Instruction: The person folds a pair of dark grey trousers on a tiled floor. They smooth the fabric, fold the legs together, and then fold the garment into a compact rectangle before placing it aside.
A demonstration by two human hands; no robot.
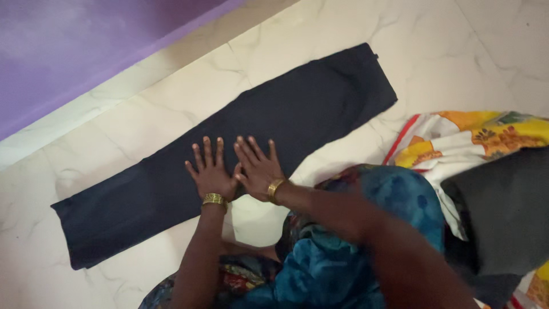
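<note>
head | left hand (210, 171), right hand (258, 169) flat, fingers spread, on dark cloth (320, 103) | near edge

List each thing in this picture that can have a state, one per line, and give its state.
dark trousers: folded lengthwise, laid flat on the floor
left hand: open, palm down on the trousers
right hand: open, palm down on the trousers
flowered cloth: crumpled, lying on the floor
grey garment: loosely heaped over the flowered cloth

The flowered cloth (457, 143) and the grey garment (503, 212) on it run off the right edge, and both palms hide part of the dark trousers (309, 109).
</note>
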